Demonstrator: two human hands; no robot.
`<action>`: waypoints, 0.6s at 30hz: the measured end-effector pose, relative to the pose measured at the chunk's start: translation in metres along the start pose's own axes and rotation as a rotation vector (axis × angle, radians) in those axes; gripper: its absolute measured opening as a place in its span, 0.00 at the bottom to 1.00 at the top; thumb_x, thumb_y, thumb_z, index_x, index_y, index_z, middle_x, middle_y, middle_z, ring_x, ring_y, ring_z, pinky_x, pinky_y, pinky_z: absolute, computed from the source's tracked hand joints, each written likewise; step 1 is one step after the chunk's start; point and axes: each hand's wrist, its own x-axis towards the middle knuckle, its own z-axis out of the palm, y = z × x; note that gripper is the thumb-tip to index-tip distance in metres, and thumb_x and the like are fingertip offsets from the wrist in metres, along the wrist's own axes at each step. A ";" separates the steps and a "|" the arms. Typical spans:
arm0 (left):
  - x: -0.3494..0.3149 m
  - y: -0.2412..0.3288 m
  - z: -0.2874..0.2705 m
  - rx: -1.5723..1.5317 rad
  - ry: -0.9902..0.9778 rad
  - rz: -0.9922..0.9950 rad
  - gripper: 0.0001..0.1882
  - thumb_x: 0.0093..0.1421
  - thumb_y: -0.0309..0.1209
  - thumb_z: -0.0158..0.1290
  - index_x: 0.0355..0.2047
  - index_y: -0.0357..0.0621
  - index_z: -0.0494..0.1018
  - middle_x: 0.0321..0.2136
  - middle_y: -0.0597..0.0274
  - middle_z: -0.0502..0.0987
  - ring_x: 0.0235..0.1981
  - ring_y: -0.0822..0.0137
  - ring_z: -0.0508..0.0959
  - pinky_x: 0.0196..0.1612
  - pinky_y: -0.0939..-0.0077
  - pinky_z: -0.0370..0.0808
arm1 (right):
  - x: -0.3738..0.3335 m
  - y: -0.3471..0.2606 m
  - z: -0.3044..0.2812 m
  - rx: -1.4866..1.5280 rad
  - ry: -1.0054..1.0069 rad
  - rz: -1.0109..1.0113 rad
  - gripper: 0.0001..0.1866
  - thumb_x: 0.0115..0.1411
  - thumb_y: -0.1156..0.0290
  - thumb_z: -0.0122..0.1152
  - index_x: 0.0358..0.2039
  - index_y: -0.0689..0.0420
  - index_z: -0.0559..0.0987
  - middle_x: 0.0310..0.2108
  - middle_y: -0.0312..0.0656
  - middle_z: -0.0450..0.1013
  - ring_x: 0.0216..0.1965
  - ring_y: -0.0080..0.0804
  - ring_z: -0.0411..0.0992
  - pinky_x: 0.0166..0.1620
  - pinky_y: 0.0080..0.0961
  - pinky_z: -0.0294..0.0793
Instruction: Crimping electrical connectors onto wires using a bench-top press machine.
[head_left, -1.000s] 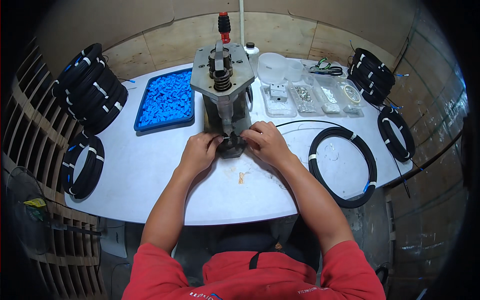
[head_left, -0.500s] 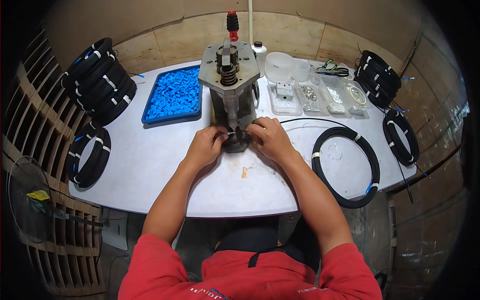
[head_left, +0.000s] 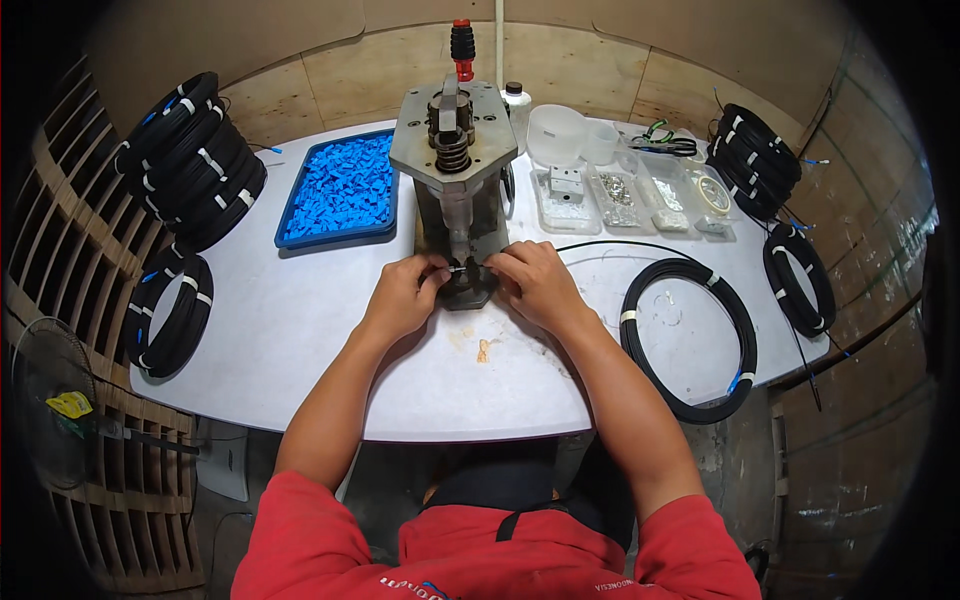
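Note:
A metal bench press [head_left: 455,180] stands at the middle of the table. At its lower die, my left hand [head_left: 403,295] pinches a small silvery piece [head_left: 458,269] between thumb and fingertips. On the die's other side, my right hand [head_left: 540,285] is closed on the end of a black cable, its fingertips close to the silvery piece. Behind that hand the black cable [head_left: 630,243] runs out to a tied coil [head_left: 735,310] on the right. The exact contact between cable end and silvery piece is too small to make out.
A blue tray [head_left: 284,240] full of small blue parts sits left of the press. Stacked black cable coils [head_left: 190,165] stand far left, others [head_left: 755,160] far right. Clear boxes [head_left: 615,200] of small fittings, a white tub [head_left: 556,135] and pliers [head_left: 668,143] lie at the back right.
The whole view has shifted slightly, with the table and press a little further left. Both hands stay at the die with their grips unchanged.

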 end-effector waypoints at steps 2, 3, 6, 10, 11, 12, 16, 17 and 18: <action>0.001 -0.004 0.000 0.010 0.000 0.011 0.10 0.62 0.27 0.58 0.40 0.33 0.81 0.34 0.43 0.84 0.34 0.53 0.85 0.41 0.66 0.80 | 0.000 -0.001 0.000 0.032 0.020 -0.007 0.17 0.50 0.79 0.67 0.42 0.53 0.81 0.35 0.38 0.75 0.39 0.37 0.74 0.44 0.33 0.69; 0.001 -0.006 0.000 0.018 0.001 0.023 0.10 0.62 0.26 0.59 0.41 0.33 0.80 0.33 0.44 0.84 0.34 0.55 0.85 0.41 0.68 0.80 | 0.000 -0.001 -0.001 0.033 0.020 -0.006 0.17 0.50 0.79 0.67 0.42 0.53 0.81 0.35 0.38 0.75 0.39 0.37 0.74 0.44 0.33 0.69; 0.000 -0.006 0.002 -0.042 0.012 0.025 0.10 0.62 0.26 0.58 0.41 0.33 0.80 0.33 0.44 0.84 0.34 0.54 0.85 0.40 0.67 0.80 | -0.002 0.000 -0.001 0.029 0.016 -0.007 0.18 0.50 0.79 0.68 0.43 0.53 0.81 0.36 0.39 0.76 0.40 0.38 0.75 0.46 0.33 0.70; 0.000 -0.008 0.002 -0.025 0.007 0.020 0.10 0.62 0.26 0.58 0.41 0.32 0.80 0.33 0.45 0.84 0.34 0.54 0.85 0.40 0.67 0.80 | -0.002 0.000 -0.002 0.050 0.029 -0.002 0.19 0.48 0.79 0.67 0.43 0.53 0.81 0.37 0.39 0.76 0.41 0.39 0.75 0.46 0.34 0.71; 0.000 -0.007 0.002 -0.003 0.004 0.022 0.10 0.62 0.26 0.58 0.41 0.32 0.80 0.33 0.45 0.84 0.34 0.55 0.86 0.41 0.67 0.80 | -0.002 -0.001 -0.002 0.061 0.014 0.003 0.20 0.47 0.80 0.68 0.44 0.54 0.81 0.38 0.40 0.76 0.41 0.41 0.75 0.48 0.33 0.72; 0.000 -0.006 0.001 0.018 0.000 0.024 0.10 0.62 0.26 0.58 0.41 0.32 0.80 0.33 0.45 0.84 0.35 0.55 0.86 0.41 0.67 0.80 | -0.003 -0.001 -0.003 0.064 0.010 0.003 0.20 0.47 0.80 0.68 0.44 0.54 0.81 0.38 0.40 0.76 0.41 0.41 0.75 0.48 0.33 0.72; 0.000 -0.001 0.001 -0.037 0.017 -0.003 0.10 0.62 0.26 0.56 0.40 0.34 0.81 0.35 0.44 0.84 0.36 0.50 0.85 0.42 0.64 0.80 | -0.002 -0.002 -0.004 0.062 0.006 0.016 0.21 0.47 0.81 0.68 0.44 0.55 0.81 0.38 0.41 0.77 0.40 0.44 0.75 0.47 0.35 0.74; 0.000 -0.002 0.001 -0.046 0.015 -0.006 0.10 0.62 0.27 0.56 0.40 0.34 0.81 0.35 0.44 0.84 0.36 0.49 0.85 0.42 0.64 0.80 | -0.002 -0.002 -0.004 0.053 -0.008 0.019 0.21 0.47 0.82 0.68 0.44 0.55 0.81 0.38 0.41 0.77 0.40 0.44 0.75 0.47 0.36 0.74; -0.001 -0.003 0.002 -0.055 0.013 -0.009 0.10 0.62 0.27 0.56 0.40 0.35 0.81 0.34 0.44 0.84 0.36 0.49 0.85 0.42 0.64 0.79 | -0.002 -0.003 -0.005 0.054 -0.009 0.015 0.21 0.47 0.82 0.68 0.44 0.55 0.81 0.38 0.41 0.77 0.40 0.44 0.75 0.47 0.36 0.74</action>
